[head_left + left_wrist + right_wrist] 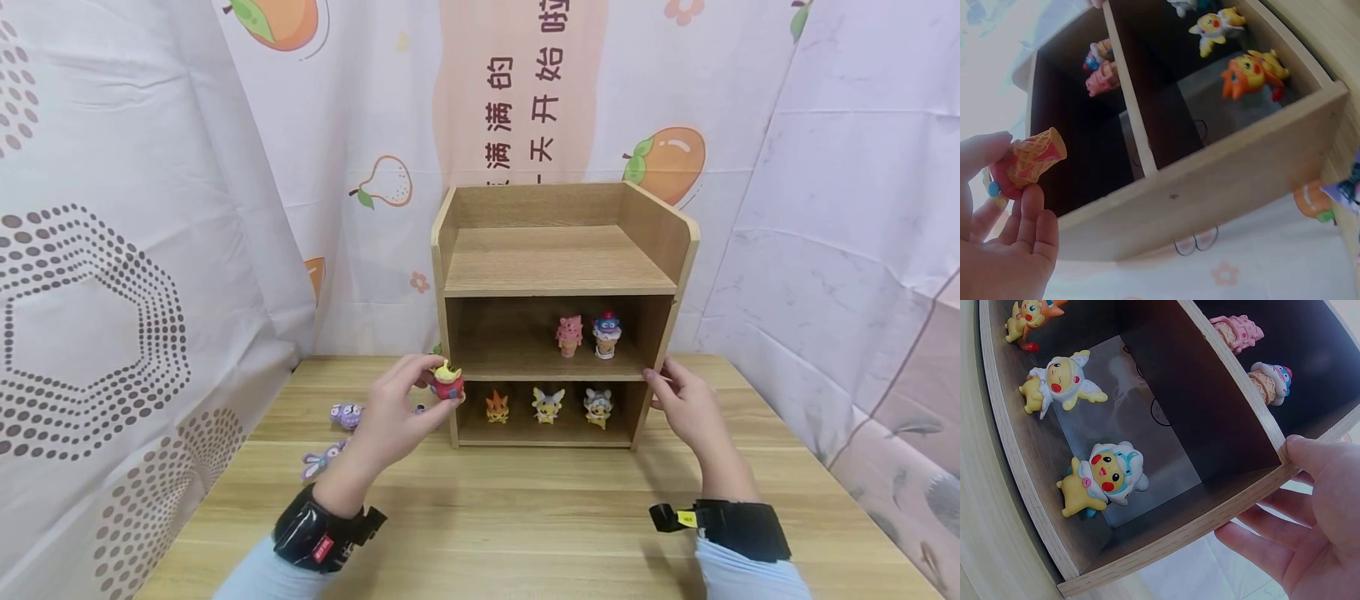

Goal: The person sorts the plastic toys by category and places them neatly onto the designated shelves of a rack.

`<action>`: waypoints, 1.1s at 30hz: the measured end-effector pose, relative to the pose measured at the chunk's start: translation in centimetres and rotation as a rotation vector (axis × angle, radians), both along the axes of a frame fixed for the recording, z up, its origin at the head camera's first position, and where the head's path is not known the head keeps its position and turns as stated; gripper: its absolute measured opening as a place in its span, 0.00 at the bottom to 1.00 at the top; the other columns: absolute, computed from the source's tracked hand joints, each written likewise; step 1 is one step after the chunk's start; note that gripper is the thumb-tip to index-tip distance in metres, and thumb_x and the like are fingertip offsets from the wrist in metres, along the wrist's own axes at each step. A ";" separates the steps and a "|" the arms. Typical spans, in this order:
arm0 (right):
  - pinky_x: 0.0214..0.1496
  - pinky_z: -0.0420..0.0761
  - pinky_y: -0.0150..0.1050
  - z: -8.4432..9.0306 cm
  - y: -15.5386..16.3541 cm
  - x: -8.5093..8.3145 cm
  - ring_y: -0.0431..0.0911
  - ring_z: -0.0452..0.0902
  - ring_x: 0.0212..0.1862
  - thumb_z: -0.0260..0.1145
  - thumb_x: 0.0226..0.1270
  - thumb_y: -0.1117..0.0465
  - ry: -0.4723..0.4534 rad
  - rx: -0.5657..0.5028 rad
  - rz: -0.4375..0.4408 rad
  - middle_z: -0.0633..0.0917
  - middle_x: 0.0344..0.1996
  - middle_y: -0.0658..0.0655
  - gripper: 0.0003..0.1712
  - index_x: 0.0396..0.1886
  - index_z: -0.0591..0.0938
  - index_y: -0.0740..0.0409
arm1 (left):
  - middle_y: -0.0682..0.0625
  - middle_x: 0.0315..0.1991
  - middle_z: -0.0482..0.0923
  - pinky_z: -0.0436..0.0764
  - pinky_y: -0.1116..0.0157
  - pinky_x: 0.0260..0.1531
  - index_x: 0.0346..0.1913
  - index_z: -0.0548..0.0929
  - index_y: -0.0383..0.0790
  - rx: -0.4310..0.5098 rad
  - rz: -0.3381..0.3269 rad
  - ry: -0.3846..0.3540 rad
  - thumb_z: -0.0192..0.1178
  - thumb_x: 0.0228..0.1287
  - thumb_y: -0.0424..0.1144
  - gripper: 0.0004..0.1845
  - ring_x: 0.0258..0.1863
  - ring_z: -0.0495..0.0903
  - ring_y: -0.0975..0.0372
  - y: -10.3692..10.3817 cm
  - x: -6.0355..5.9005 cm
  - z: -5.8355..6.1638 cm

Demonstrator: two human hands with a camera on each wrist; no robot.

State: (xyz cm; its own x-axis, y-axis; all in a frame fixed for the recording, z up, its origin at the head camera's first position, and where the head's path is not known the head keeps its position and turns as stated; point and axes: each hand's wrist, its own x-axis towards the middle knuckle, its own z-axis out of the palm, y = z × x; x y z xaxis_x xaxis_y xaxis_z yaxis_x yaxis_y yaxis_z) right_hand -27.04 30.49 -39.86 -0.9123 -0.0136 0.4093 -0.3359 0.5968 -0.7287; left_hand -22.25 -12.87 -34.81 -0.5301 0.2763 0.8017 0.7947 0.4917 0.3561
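Note:
My left hand (397,404) pinches an ice-cream-cone figurine (1036,157) between thumb and fingers, in front of the left side of the wooden shelf (562,287). Its top is red and yellow; the waffle cone tilts up toward the shelf in the left wrist view. With thumb on the front edge and fingers against the outer side, my right hand (686,408) grips the shelf's right side panel (1235,506). On the middle level stand a pink cone figurine (569,336) and a blue-and-white cone figurine (606,335), both toward the right.
The lower level holds an orange-capped figurine (497,407), a grey-and-yellow one (548,405) and a white-hooded one (597,407). Purple figurines (347,415) lie on the wooden table (525,525) left of the shelf. Printed curtains hang behind and at the sides.

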 end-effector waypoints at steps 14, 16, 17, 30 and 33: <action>0.44 0.86 0.51 0.0 0.0 0.0 0.67 0.84 0.49 0.52 0.83 0.47 -0.002 0.002 0.000 0.78 0.60 0.75 0.31 0.71 0.71 0.66 | 0.47 0.47 0.82 0.85 0.64 0.44 0.56 0.81 0.32 0.030 -0.099 0.025 0.78 0.54 0.32 0.27 0.45 0.83 0.61 3.8 -0.6 1.0; 0.44 0.86 0.51 0.0 0.0 0.0 0.67 0.83 0.51 0.52 0.83 0.47 0.000 -0.006 0.003 0.78 0.60 0.76 0.31 0.71 0.71 0.66 | 0.47 0.48 0.81 0.84 0.65 0.46 0.57 0.81 0.33 0.037 -0.104 0.002 0.78 0.55 0.33 0.27 0.46 0.83 0.61 4.3 -0.7 1.1; 0.44 0.86 0.51 0.0 0.0 0.1 0.67 0.83 0.51 0.52 0.83 0.47 0.000 -0.008 0.004 0.78 0.60 0.76 0.31 0.71 0.71 0.66 | 0.47 0.48 0.81 0.84 0.64 0.46 0.57 0.81 0.32 0.040 -0.105 -0.004 0.78 0.55 0.33 0.27 0.46 0.83 0.61 4.5 -0.8 1.1; 0.43 0.86 0.50 0.0 0.1 0.0 0.66 0.84 0.49 0.53 0.83 0.48 0.013 0.003 0.003 0.78 0.60 0.77 0.33 0.74 0.68 0.67 | 0.50 0.47 0.81 0.83 0.62 0.45 0.57 0.82 0.35 0.004 -0.030 -0.010 0.78 0.57 0.38 0.26 0.45 0.81 0.63 6.7 -2.1 1.7; 0.43 0.86 0.50 0.1 0.1 0.0 0.66 0.85 0.47 0.53 0.82 0.48 0.014 0.004 0.001 0.78 0.60 0.76 0.33 0.74 0.68 0.66 | 0.50 0.47 0.81 0.83 0.62 0.41 0.58 0.81 0.35 0.005 -0.032 -0.014 0.78 0.57 0.38 0.27 0.44 0.81 0.63 7.1 -2.6 1.7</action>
